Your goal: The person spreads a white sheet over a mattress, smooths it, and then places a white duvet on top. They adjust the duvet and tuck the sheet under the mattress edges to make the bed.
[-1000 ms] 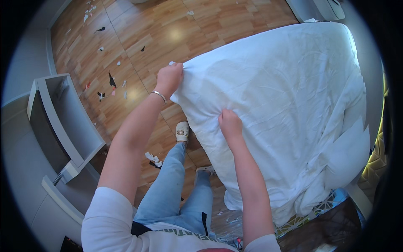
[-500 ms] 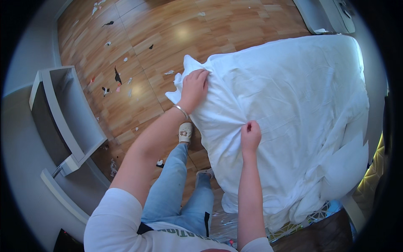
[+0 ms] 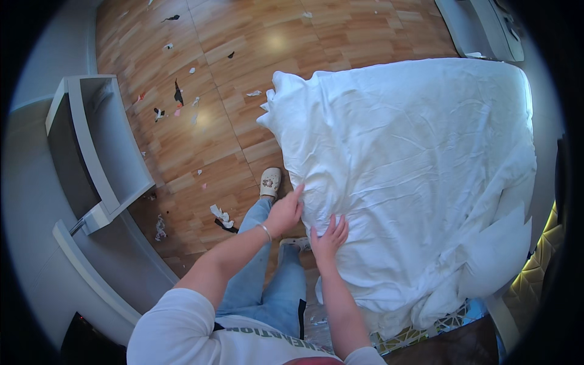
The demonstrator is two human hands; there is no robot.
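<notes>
A rumpled white sheet (image 3: 395,164) covers the bed, its near and left edges hanging in folds. My left hand (image 3: 286,214) is at the sheet's left edge, index finger stretched out and touching the cloth; the other fingers are curled and partly hidden. Just to its right, my right hand (image 3: 328,238) lies on the sheet near the same edge with its fingers spread. Neither hand visibly grips the cloth. Bunched corners of the sheet stick out at the far left of the bed.
A white pillow (image 3: 496,258) lies at the bed's right end, by a padded headboard (image 3: 538,255). An open-fronted white cabinet (image 3: 115,140) stands at the left. Torn scraps (image 3: 178,92) litter the wooden floor (image 3: 255,48). My clog (image 3: 270,182) is beside the bed.
Both hands have let go of the sheet and come nearer to me. My left hand left the far corner; my right hand moved left and spread its fingers. The pulled crease has relaxed.
</notes>
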